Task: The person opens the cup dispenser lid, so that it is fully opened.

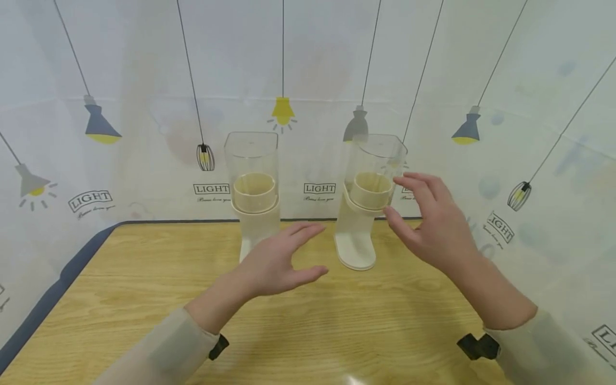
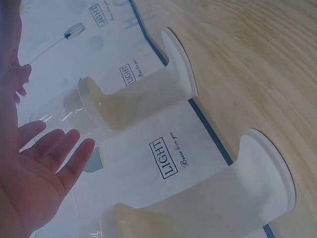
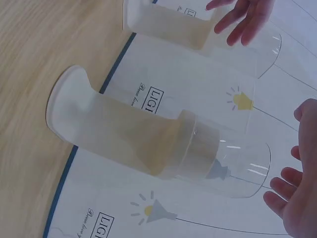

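Two dispensers stand upright side by side on the wooden table, each a clear container over a white stand. In the head view, my left hand (image 1: pixel 274 262) is held before the left dispenser (image 1: pixel 257 227), hiding part of its stand. The fingers and thumb are spread apart, with nothing between them. My right hand (image 1: pixel 433 230) is raised just right of the right dispenser (image 1: pixel 353 235), its fingers loosely bent around no object. Its fingertips lie close to the clear container (image 1: pixel 377 147); the right wrist view shows a small gap there. A cream ring-shaped part (image 3: pixel 183 144) sits low inside the clear wall.
The wooden table (image 1: pixel 183 321) ends in a dark blue edge at the back. Behind it hangs a pale cloth (image 1: pixel 317 59) printed with lamps and the word LIGHT, which also closes off both sides. Black wrist mounts (image 1: pixel 478 346) sit on the sleeves.
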The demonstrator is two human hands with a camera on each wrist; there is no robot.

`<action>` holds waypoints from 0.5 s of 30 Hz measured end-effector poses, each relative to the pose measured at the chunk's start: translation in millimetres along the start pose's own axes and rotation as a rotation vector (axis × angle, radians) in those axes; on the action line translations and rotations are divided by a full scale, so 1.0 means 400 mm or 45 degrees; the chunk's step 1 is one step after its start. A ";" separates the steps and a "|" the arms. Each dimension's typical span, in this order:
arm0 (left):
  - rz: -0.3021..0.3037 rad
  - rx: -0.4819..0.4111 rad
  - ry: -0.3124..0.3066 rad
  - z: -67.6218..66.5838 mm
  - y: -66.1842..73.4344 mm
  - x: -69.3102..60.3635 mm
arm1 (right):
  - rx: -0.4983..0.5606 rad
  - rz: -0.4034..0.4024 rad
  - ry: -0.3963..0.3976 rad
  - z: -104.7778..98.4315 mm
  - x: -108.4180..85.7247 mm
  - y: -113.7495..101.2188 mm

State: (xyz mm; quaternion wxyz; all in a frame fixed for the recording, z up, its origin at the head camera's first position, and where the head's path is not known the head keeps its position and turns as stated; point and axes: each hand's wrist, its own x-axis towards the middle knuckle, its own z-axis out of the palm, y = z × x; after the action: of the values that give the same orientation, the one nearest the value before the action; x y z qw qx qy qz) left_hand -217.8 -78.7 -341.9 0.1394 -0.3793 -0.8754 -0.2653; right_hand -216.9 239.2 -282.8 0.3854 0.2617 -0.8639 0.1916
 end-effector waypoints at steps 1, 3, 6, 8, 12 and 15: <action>-0.017 -0.012 -0.009 0.000 0.000 0.010 | -0.002 0.019 0.003 -0.006 0.011 0.003; -0.045 -0.036 -0.024 -0.001 0.001 0.031 | -0.013 0.064 -0.003 -0.015 0.032 0.008; -0.050 -0.053 -0.033 -0.001 0.000 0.066 | -0.037 0.125 -0.043 -0.023 0.062 0.019; -0.049 -0.060 -0.039 -0.001 -0.002 0.090 | -0.049 0.172 -0.092 -0.022 0.081 0.026; -0.080 -0.081 -0.069 0.003 -0.010 0.135 | -0.048 0.276 -0.206 -0.005 0.116 0.042; -0.117 -0.097 -0.094 0.011 -0.017 0.164 | -0.013 0.350 -0.296 0.014 0.138 0.049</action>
State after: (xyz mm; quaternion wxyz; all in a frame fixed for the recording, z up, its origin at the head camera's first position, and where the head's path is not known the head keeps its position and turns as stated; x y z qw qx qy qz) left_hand -267.2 -41.4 -319.0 0.0801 -0.3533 -0.8857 -0.2904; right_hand -263.1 234.9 -246.8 0.2544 0.1594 -0.9313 0.2065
